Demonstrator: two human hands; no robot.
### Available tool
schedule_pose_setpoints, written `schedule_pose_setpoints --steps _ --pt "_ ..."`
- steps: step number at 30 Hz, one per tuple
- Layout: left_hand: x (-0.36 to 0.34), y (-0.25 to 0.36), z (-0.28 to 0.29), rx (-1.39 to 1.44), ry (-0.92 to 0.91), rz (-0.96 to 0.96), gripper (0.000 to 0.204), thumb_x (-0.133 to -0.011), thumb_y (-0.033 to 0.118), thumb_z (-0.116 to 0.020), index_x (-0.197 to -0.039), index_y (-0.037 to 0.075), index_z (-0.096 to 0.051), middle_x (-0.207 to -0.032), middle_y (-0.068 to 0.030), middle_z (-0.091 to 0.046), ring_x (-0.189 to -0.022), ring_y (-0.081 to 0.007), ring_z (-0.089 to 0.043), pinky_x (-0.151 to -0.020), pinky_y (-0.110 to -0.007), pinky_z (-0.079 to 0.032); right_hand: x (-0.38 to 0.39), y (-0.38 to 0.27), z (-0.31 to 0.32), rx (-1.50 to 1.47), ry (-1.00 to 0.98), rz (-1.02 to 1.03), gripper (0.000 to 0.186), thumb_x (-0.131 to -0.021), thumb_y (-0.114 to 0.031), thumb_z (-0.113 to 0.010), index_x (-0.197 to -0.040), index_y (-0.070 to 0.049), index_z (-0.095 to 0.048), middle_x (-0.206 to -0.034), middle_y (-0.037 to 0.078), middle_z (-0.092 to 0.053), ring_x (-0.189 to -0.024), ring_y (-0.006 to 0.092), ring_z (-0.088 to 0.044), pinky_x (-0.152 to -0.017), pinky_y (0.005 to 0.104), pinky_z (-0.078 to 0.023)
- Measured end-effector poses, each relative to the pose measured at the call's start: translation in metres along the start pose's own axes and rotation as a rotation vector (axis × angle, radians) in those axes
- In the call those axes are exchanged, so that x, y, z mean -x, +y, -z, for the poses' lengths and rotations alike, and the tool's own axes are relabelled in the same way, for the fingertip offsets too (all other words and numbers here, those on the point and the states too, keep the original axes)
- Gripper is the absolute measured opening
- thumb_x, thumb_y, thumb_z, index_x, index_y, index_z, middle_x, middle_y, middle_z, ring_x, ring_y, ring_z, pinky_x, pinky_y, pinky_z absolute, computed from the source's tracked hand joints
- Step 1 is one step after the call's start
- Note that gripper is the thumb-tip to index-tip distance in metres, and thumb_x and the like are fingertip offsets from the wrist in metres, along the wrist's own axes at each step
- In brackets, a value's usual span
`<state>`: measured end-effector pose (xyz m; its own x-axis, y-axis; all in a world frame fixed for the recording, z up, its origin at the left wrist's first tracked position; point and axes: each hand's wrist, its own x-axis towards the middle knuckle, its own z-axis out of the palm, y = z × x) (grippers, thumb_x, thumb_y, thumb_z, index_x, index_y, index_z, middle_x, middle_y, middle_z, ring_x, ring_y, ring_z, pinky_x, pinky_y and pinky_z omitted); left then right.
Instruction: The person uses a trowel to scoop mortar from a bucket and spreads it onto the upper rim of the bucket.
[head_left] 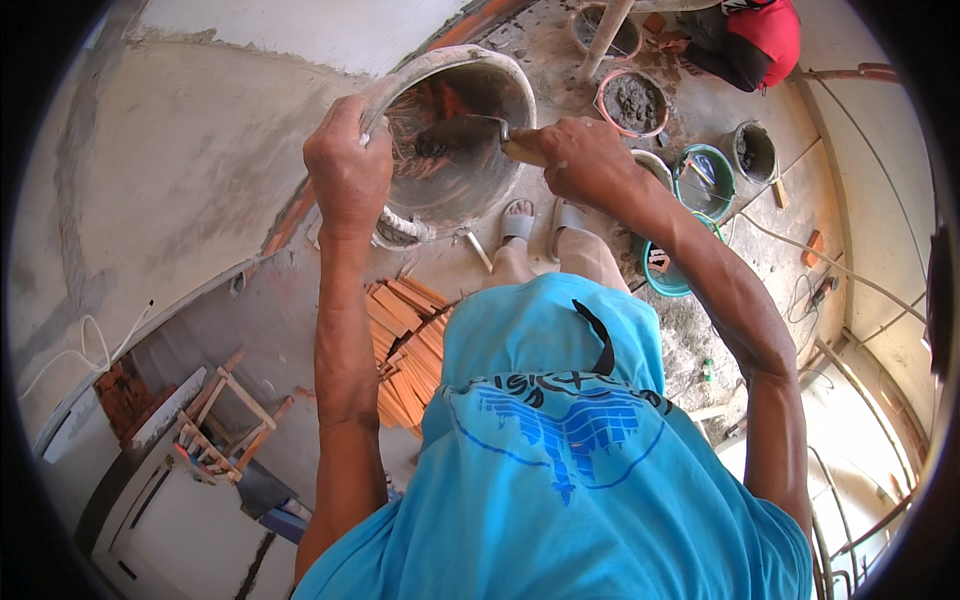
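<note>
My left hand (350, 165) is closed around the rim of a large mortar-smeared bucket (455, 195), which is tilted so that its inside faces me. In my right hand (590, 160) is the wooden handle of a trowel (465, 132). Its metal blade reaches into the bucket's mouth, with some dark mortar (430, 145) near the tip. Scraped mortar streaks cover the bucket's inner wall. My fingertips on the trowel handle are partly hidden behind the back of the hand.
Beyond my right arm stand a bucket of mortar (635, 103), a grey bucket (755, 152) and two green buckets (722, 180). Orange bricks (400, 320) lie stacked by my feet. A person in red (765, 40) crouches at far right. A wooden frame (235, 420) stands at left.
</note>
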<state>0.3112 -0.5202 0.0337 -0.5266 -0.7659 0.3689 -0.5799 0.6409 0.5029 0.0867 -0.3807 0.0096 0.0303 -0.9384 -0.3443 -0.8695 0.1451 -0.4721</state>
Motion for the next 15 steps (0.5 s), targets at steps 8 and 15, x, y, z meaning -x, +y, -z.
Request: schedule_pose_setpoints --steps 8,15 --pt "-0.007 0.011 0.004 -0.016 0.046 -0.078 0.027 -0.08 -0.003 -0.069 -0.107 -0.002 -0.071 -0.087 -0.0171 -0.069 -0.074 -0.0307 -0.067 -0.07 -0.038 -0.052 -0.009 -0.004 -0.009 0.006 0.059 0.108 0.062 -0.078 -0.002 -0.062 -0.138 -0.016 -0.065 -0.09 0.021 -0.073 -0.088 0.0394 -0.072 -0.077 0.0506 -0.056" --pt "0.0 0.011 0.023 -0.048 0.019 -0.059 0.03 -0.08 -0.011 -0.065 -0.108 -0.001 -0.067 -0.096 -0.0176 -0.069 -0.087 -0.0389 -0.07 -0.075 -0.043 -0.055 -0.008 0.014 -0.001 -0.26 0.117 0.069 0.049 -0.08 -0.002 -0.059 -0.126 -0.014 -0.071 -0.098 0.02 -0.073 -0.092 0.0396 -0.071 -0.078 0.0511 -0.056"
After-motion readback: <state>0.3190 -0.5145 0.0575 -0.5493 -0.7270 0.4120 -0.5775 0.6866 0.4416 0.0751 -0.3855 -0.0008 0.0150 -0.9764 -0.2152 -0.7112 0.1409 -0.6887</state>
